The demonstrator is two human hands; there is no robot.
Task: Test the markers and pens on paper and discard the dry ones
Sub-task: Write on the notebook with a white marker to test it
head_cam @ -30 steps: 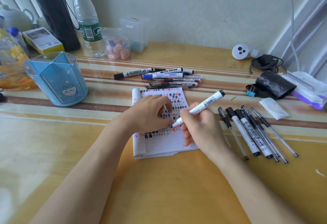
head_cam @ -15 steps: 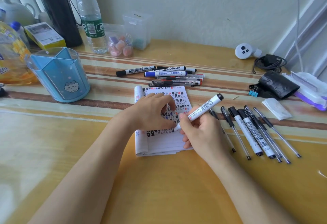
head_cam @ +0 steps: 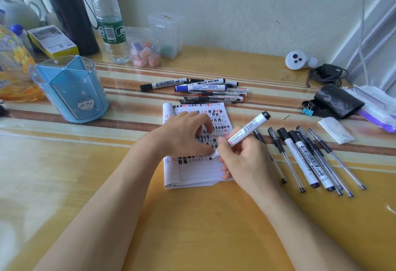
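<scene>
White marker (head_cam: 244, 133) pinched by right hand (head_cam: 246, 161), tip touching notepad (head_cam: 197, 173).

**Marker test on a notepad, head view.**
The right hand (head_cam: 246, 159) pinches a white marker (head_cam: 244, 133), its dark tip touching the lined page of the notepad (head_cam: 197, 172) just below rows of black, red and blue hatch marks. The marker's black rear end tilts up and to the right. The left hand (head_cam: 182, 135) rests on the page, its fingers (head_cam: 205, 120) bent onto the paper. A cluster of markers and pens (head_cam: 201, 90) lies on the counter (head_cam: 214, 217) beyond the notepad. A row of pens and markers (head_cam: 304, 157) lies right of the right hand, and a blue pen holder (head_cam: 70, 90) stands at left.
</scene>
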